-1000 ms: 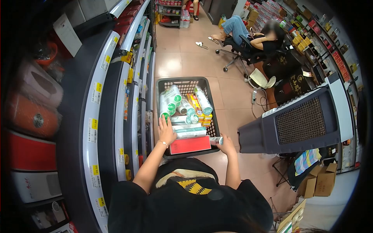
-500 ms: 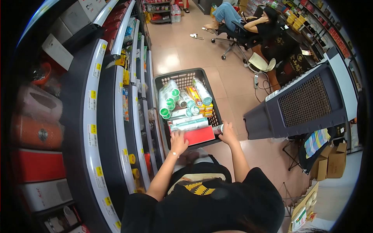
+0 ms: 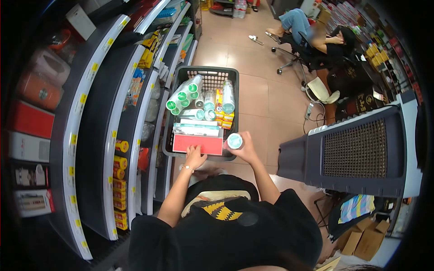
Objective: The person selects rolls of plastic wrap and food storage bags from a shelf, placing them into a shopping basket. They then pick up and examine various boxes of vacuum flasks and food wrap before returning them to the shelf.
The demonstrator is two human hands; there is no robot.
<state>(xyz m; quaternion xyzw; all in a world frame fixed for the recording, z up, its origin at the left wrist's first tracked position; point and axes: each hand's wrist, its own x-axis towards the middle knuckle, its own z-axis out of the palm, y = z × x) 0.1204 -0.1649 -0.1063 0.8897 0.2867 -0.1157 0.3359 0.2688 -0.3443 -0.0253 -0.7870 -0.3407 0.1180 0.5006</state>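
My left hand (image 3: 195, 157) rests with spread fingers on the near edge of a flat red box (image 3: 199, 143) in the dark grey plastic basket (image 3: 233, 74). My right hand (image 3: 246, 150) is wrapped round a short cylinder with a pale teal end (image 3: 234, 141), raised at the basket's near right corner, its end facing up. Beyond the red box lie white-and-teal boxes (image 3: 196, 128), clear tubes with green ends (image 3: 182, 96), more teal-ended cylinders (image 3: 228, 97) and yellow boxes (image 3: 228, 118). What lies under the red box is hidden.
Shelves with price tags (image 3: 83, 97) run along the left, holding yellow-capped containers (image 3: 120, 162). A large grey air cooler (image 3: 355, 149) stands to the right. Farther off, a person (image 3: 332, 40) sits on a wheeled chair. Cardboard boxes (image 3: 368, 239) lie at the lower right.
My right hand has lifted the teal-ended cylinder from beside the red box and turned its end upward. My left hand stays on the red box. The view has shifted.
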